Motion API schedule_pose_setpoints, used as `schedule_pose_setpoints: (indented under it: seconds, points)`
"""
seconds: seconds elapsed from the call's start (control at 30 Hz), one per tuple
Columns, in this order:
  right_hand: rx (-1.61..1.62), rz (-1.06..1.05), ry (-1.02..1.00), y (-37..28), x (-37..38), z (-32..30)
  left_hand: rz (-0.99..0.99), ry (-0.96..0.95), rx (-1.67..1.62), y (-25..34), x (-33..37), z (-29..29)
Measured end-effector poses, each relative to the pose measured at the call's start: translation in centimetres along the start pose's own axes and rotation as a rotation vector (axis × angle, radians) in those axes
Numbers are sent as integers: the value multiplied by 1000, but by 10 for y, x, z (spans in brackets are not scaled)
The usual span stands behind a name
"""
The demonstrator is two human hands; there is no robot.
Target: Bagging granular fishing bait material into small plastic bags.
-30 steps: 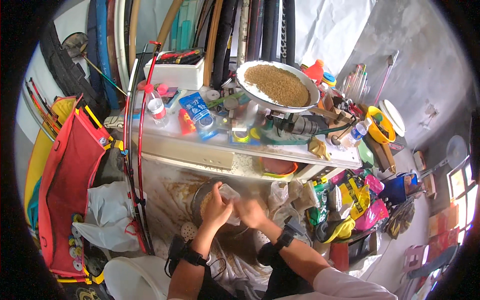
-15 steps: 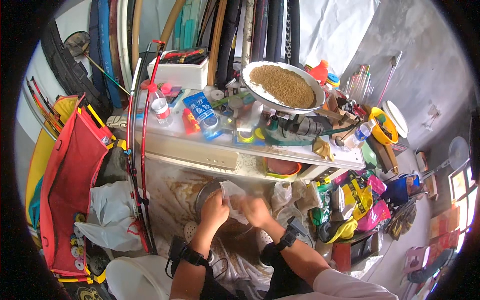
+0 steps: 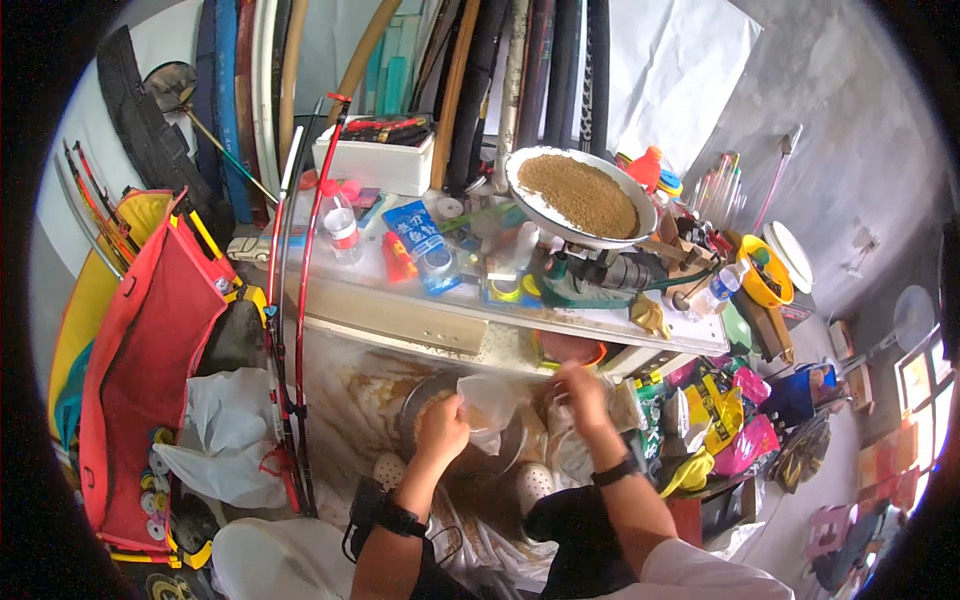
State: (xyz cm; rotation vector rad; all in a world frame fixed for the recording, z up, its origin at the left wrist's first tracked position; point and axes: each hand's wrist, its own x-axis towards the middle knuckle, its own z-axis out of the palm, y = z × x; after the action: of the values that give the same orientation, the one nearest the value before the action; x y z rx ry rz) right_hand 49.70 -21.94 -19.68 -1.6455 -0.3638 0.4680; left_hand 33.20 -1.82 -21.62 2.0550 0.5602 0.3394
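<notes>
My left hand (image 3: 443, 430) is closed on the edge of a clear plastic bag (image 3: 486, 398). The bag hangs over a grey metal basin (image 3: 408, 425) on the floor, which has brown grainy stuff in it. My right hand (image 3: 585, 398) is apart from the bag, lifted to its right near the shelf front. Motion smears its fingers, so I cannot make out whether they hold anything. Below it is a clear plastic bag (image 3: 570, 455) on the floor.
A white bowl of brown pellets (image 3: 578, 195) stands on the cluttered table (image 3: 380, 320). Upright rods (image 3: 305, 300) rise on the left beside a red fabric bag (image 3: 150, 360) and a white bucket (image 3: 270, 560). Colourful packets (image 3: 720, 415) crowd the right.
My right hand has let go of the bag and moved up and to the right. My left hand keeps its hold near the basin. The view has shifted slightly.
</notes>
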Motion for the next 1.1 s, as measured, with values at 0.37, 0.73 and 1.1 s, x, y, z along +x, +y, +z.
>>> schedule_pose_setpoints:
  seconds: [0.37,0.73,1.1]
  points:
    - [679,208,29,-193,105,-44,6,12,-125,5,0,1]
    - [614,-70,-30,-204,107,-66,79,-4,-173,7,-7,0]
    - [898,273,-17,-141,-132,-89,176,-15,-48,25,-5,-11]
